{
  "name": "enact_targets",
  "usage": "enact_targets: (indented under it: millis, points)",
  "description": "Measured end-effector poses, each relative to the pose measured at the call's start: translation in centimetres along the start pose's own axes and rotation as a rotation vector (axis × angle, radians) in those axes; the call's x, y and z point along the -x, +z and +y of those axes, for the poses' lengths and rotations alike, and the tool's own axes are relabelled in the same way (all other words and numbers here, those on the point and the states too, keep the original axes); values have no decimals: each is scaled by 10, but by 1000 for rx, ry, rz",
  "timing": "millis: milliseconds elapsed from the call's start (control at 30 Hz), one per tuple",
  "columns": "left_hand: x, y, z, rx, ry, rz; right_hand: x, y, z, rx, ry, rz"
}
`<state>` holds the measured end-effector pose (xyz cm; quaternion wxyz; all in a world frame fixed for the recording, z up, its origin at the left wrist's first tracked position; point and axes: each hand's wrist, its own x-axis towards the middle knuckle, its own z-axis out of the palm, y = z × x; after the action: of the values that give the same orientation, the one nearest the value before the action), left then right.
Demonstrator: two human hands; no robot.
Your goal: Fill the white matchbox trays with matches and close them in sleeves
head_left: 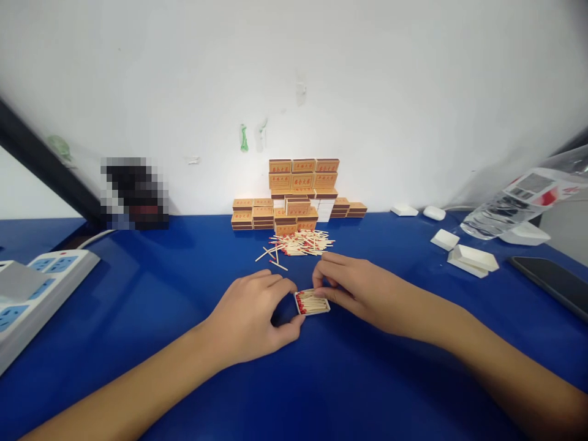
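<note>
So the small white rectangular card tray (318,313), packed with red-tipped wooden matches (312,303), is flat on the glossy blue tabletop (275,398), right between the two hands. Its long axis runs pretty much left to right, match heads toward the left end. The bare left hand (252,315) is in a wide C at that end, forefinger at the far corner and thumb on the near side, so it looks like it's got a light hold. The bare right hand (353,280) comes in from the right, fingers curled and nearly closed over the far right part; can't tell if there's a match in them. Neither hand's really nearer, honestly. Just beyond is a loose pile of red-tipped matches (303,243), then stacked orange-and-brown cardboard matchboxes (303,182) by the wall.
</note>
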<state>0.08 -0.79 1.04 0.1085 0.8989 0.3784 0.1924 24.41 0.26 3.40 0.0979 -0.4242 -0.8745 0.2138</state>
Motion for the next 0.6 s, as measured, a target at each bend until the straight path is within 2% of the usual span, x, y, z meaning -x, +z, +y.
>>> enact_targets:
  millis: [167, 267, 367, 600]
  points:
    - [1, 0, 0, -12, 14, 3, 4, 1, -5, -2, -28, 16]
    - [1, 0, 1, -2, 29, 2, 3, 3, -2, 35, -24, 72]
    - [2, 1, 2, -8, 37, 9, 2, 6, 2, 53, -37, 74]
    - [0, 0, 2, -49, 39, 0, -1, 15, -1, 172, -148, 93]
